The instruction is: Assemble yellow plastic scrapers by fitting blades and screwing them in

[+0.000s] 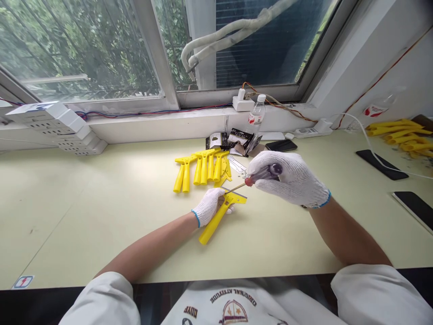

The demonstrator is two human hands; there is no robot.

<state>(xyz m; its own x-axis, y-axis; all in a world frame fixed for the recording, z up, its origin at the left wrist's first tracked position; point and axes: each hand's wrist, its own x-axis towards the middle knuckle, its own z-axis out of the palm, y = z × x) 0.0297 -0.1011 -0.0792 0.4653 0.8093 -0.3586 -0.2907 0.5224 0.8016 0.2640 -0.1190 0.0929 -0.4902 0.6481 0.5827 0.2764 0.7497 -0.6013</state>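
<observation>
My left hand (211, 206), in a white knit glove, grips a yellow scraper (215, 222) by its neck, with the hollow handle slanting toward me. A thin metal blade edge shows along the scraper's head. In my gloved right hand (291, 178) is a screwdriver (260, 175) with a clear, red-tipped handle. Its shaft runs left and down to the scraper's head near my left fingers; the exact contact point is too small to make out. Beyond my left hand, several yellow scraper handles (203, 169) lie in a row. Small screws (244, 174) are scattered beside loose yellow pieces (226, 169).
Black-and-white packets (241, 140) and a plastic bottle (257, 115) stand by the window ledge. A black phone (281, 145) lies near them. White boxes (67, 128) are stacked at left. On the right are more yellow handles (402, 135), dark flat devices (381, 164) and a white cable (368, 146).
</observation>
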